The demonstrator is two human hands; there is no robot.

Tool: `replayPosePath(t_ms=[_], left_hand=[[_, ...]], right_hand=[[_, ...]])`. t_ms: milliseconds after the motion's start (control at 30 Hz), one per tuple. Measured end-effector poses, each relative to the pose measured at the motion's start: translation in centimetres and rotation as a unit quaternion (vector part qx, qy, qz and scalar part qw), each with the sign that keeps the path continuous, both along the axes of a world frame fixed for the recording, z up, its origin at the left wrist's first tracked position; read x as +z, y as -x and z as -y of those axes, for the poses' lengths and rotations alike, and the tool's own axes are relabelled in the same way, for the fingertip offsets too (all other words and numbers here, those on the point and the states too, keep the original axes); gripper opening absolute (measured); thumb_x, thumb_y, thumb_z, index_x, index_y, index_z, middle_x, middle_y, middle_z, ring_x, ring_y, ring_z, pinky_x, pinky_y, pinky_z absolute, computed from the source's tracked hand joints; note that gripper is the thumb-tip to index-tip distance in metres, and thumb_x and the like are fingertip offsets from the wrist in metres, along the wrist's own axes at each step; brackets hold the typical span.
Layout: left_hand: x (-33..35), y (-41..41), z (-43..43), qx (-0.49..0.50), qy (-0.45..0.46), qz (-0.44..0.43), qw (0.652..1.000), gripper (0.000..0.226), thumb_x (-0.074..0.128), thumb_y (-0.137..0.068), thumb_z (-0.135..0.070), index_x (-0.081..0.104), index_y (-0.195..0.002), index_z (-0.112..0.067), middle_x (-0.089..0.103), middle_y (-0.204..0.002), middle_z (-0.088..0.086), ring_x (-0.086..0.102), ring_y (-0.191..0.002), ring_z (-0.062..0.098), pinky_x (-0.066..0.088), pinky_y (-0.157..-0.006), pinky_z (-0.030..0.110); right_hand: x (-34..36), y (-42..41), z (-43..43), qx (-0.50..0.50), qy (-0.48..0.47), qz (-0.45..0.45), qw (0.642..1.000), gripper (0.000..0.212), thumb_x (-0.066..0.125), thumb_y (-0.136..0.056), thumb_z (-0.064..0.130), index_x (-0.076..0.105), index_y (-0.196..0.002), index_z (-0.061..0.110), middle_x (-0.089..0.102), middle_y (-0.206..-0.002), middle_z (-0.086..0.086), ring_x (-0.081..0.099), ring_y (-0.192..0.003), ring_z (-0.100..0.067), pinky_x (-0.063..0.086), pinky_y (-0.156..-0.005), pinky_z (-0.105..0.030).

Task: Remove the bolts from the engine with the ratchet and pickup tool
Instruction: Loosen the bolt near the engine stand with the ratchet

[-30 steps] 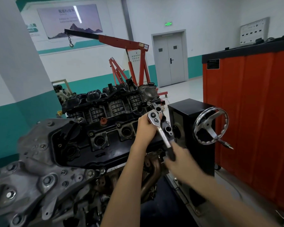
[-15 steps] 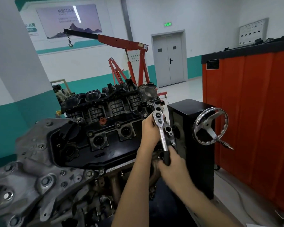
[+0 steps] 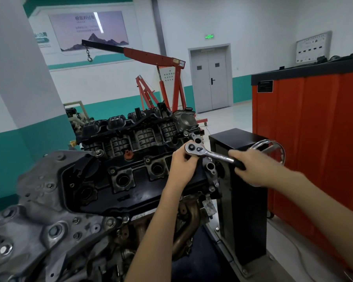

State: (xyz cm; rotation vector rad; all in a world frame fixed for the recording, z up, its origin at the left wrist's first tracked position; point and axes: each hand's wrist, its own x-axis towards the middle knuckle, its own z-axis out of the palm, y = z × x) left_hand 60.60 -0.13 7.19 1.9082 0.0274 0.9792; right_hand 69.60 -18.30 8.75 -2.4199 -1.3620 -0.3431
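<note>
While the black and grey metal engine [image 3: 139, 182] fills the lower left of the frame, I see the orange steel cabinet [image 3: 314, 139] along the right edge and the red engine hoist [image 3: 151, 55] at upper centre against a white and teal wall. A black box stand [image 3: 245, 200] sits just right of the engine. At centre, my left hand [image 3: 181, 165] curls round the head of the chrome ratchet [image 3: 208, 152] over the engine's right end. My right hand [image 3: 251, 167], blurred, wraps its fingers closed on the black handle.
</note>
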Motion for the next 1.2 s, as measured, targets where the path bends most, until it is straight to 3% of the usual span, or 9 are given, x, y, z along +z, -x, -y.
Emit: replayPosePath(t_ms=[133,267,433,533,633,767,867,967,1200], left_hand=[[-0.7,-0.6,1.0,-0.020,0.040,0.036,0.998,0.047,0.057,-0.094,-0.005,0.054,-0.061,-0.039,0.053,-0.058,-0.019,0.046,-0.058,-0.005,0.039,-0.062,0.009],[-0.4,-0.8,1.1,-0.011,0.044,0.042,0.998,0.050,0.060,-0.095,-0.013,0.045,-0.055,-0.039,0.042,-0.054,-0.017,0.035,-0.056,-0.002,0.035,-0.059,0.014],[-0.2,-0.4,0.3,-0.011,0.020,-0.010,1.000,0.042,0.061,-0.094,-0.015,0.051,-0.056,-0.030,0.050,-0.055,-0.012,0.042,-0.059,0.000,0.037,-0.063,0.015],[0.4,-0.5,0.2,-0.006,-0.019,-0.041,0.999,0.014,0.057,-0.091,-0.007,0.066,-0.082,-0.002,0.067,-0.080,0.016,0.052,-0.077,0.011,0.041,-0.076,0.025],[0.3,-0.3,0.1,0.002,-0.002,-0.025,1.000,0.032,0.050,-0.092,-0.001,0.066,-0.074,-0.022,0.060,-0.062,-0.016,0.047,-0.060,-0.005,0.036,-0.060,0.010],[0.0,-0.3,0.4,0.013,0.031,0.004,0.999,0.051,0.053,-0.097,-0.008,0.060,-0.059,-0.043,0.053,-0.060,-0.010,0.048,-0.066,-0.005,0.037,-0.066,0.014],[-0.2,-0.7,1.0,0.014,0.044,0.027,0.999,0.049,0.059,-0.095,-0.015,0.046,-0.054,-0.038,0.044,-0.053,-0.016,0.038,-0.057,-0.002,0.035,-0.059,0.016],[-0.2,-1.0,0.6,0.016,0.054,0.023,0.998,0.048,0.061,-0.094,-0.017,0.039,-0.055,-0.033,0.038,-0.053,-0.015,0.032,-0.056,0.000,0.032,-0.057,0.019],[0.3,-0.7,0.0,-0.010,-0.005,-0.031,0.999,0.045,0.059,-0.095,-0.014,0.043,-0.055,-0.029,0.041,-0.055,-0.012,0.036,-0.059,0.007,0.033,-0.061,0.025]], right_hand=[[-6.8,7.0,-1.7,0.028,-0.212,-0.268,0.939,0.016,0.060,-0.084,0.006,0.051,-0.079,0.018,0.052,-0.059,-0.001,0.045,-0.044,-0.003,0.038,-0.044,-0.021],[-8.9,11.9,-6.9,0.000,-0.335,-0.372,0.865,0.008,0.058,-0.085,0.011,0.053,-0.087,0.016,0.056,-0.063,-0.005,0.052,-0.050,-0.013,0.039,-0.045,-0.022],[-7.0,7.3,-2.7,0.041,-0.219,-0.292,0.930,0.022,0.059,-0.079,0.001,0.054,-0.081,0.022,0.052,-0.061,-0.001,0.045,-0.048,-0.007,0.037,-0.047,-0.020],[-2.4,1.1,0.7,0.022,-0.036,-0.111,0.993,0.020,0.059,-0.085,0.008,0.051,-0.088,0.026,0.051,-0.065,0.005,0.049,-0.050,-0.004,0.034,-0.047,-0.014],[1.3,-1.5,0.6,0.007,0.053,0.058,0.997,0.013,0.055,-0.089,0.018,0.050,-0.101,0.018,0.047,-0.063,0.006,0.046,-0.053,-0.008,0.031,-0.049,-0.020],[-2.3,2.0,-0.1,-0.013,-0.061,-0.060,0.996,0.016,0.058,-0.087,0.016,0.044,-0.087,0.023,0.053,-0.070,-0.005,0.054,-0.058,-0.019,0.043,-0.051,-0.028],[-6.7,8.1,-2.2,-0.003,-0.231,-0.282,0.931,0.012,0.061,-0.084,0.008,0.052,-0.089,0.013,0.055,-0.065,-0.009,0.051,-0.051,-0.016,0.042,-0.047,-0.024],[-8.2,12.1,-6.6,-0.004,-0.318,-0.349,0.881,0.012,0.057,-0.083,0.006,0.050,-0.089,0.013,0.054,-0.066,-0.006,0.049,-0.050,-0.011,0.038,-0.044,-0.015],[-4.0,3.7,-0.1,0.026,-0.083,-0.179,0.980,0.021,0.059,-0.083,0.005,0.049,-0.086,0.024,0.054,-0.068,-0.002,0.051,-0.053,-0.009,0.040,-0.050,-0.022]])
